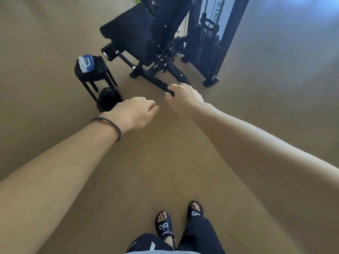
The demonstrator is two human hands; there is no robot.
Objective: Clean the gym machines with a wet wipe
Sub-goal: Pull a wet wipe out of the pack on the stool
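Observation:
A black gym machine (139,39) with a padded seat stands on the floor ahead, and its base bar runs toward me. A blue and white wet wipe pack (86,64) lies on a small black stool (99,74) to the machine's left. Both my arms are stretched forward above the floor. My left hand (134,112), with a dark band on its wrist, is loosely curled and shows nothing in it. My right hand (183,99) has its fingers curled down and overlaps the near end of the base bar in view. No wipe shows in either hand.
A black bin (109,101) sits on the floor in front of the stool, just beyond my left hand. A tall black weight-stack frame (212,48) stands behind the machine on the right. My feet in black sandals (165,226) are on tan flooring.

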